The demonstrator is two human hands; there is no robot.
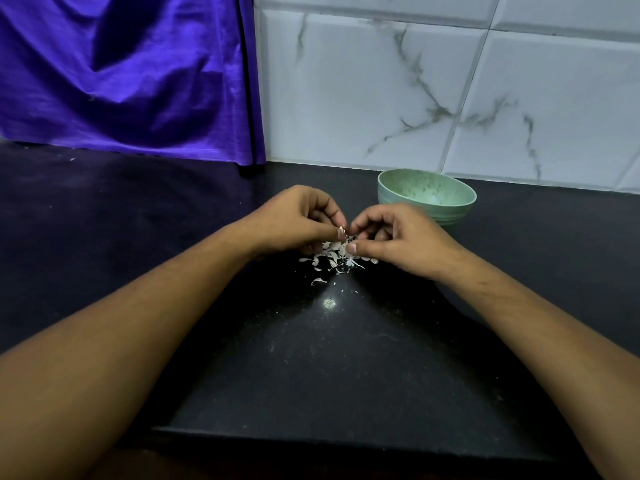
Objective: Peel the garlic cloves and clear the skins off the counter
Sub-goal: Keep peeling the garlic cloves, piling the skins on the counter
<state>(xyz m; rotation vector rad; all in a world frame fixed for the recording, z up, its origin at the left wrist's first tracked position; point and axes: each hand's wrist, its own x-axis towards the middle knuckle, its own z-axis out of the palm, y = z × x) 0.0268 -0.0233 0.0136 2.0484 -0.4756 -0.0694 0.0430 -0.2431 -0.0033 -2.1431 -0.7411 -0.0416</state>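
Grip: left hand (298, 216) and right hand (398, 233) pinch one garlic clove (343, 233).
Skins (332, 258): heaped directly beneath.
Bowl (389, 199): just behind right hand.

Green bowl (426, 197); black speckled counter (332, 358); white skins (332, 258); purple cloth (121, 74) (glossy); grey-veined white tiles (415, 98).

Clove (342, 233) perhaps pinched, mostly hidden, bowl (427, 192) partly behind right hand (398, 237)

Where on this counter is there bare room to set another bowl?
Bare counter lies left of the left hand, before the purple cloth, and between the forearms toward the near edge. Crowded where both hands pinch a clove over the skins, the bowl just behind the right hand.
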